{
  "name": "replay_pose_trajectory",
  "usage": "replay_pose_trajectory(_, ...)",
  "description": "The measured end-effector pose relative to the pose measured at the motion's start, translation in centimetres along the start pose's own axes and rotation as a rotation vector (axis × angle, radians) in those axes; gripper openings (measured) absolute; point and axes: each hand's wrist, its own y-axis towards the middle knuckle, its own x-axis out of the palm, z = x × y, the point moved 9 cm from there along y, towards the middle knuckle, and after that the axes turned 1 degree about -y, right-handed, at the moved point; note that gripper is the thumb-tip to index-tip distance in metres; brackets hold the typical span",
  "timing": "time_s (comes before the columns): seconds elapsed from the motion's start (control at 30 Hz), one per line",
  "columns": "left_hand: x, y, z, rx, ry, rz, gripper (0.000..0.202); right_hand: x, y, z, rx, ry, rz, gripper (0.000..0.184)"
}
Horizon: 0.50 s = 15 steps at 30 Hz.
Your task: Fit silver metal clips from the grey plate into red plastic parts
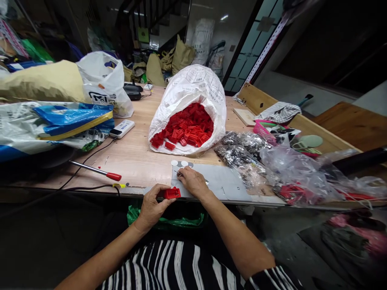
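Note:
My left hand (155,205) pinches a small red plastic housing (172,193) between thumb and fingers, just off the table's front edge. Bits of metal show in the end of the housing. Just to the right, my right hand (194,183) is low over a grey sheet (222,177), its fingertips pressed together. A thin dark sliver shows at those fingertips, too small to name. Beyond both hands lies a white woven sack (198,80) on its side, its mouth facing me. Many red plastic housings (192,127) fill its opening, and one lies at the lip.
Plastic bags of small metal parts (238,155) crowd the right of the table (137,153). A red-handled metal rod (113,176) and black cables lie at left. Behind them are a white power bank (122,129) and stacked bags (72,129). A green bag (181,220) hangs below the edge.

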Motion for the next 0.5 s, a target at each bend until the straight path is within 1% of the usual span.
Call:
replay_pose_trajectory(0.17,-0.5,0.0,0.2,0.002,-0.003,0.018,0.026,0.0,0.3,0.6,0.027,0.037,0.003,0.007)
replay_pose_trajectory(0.3,-0.5,0.2,0.4,0.009,0.003,0.031,0.026,-0.7,-0.3,1.7,0.072,0.07,0.028,0.007)
replay_pose_trajectory(0.5,0.1,0.9,1.2,0.042,0.058,0.049,0.023,-1.5,-1.4,3.1,0.098,0.236,0.091,0.006)
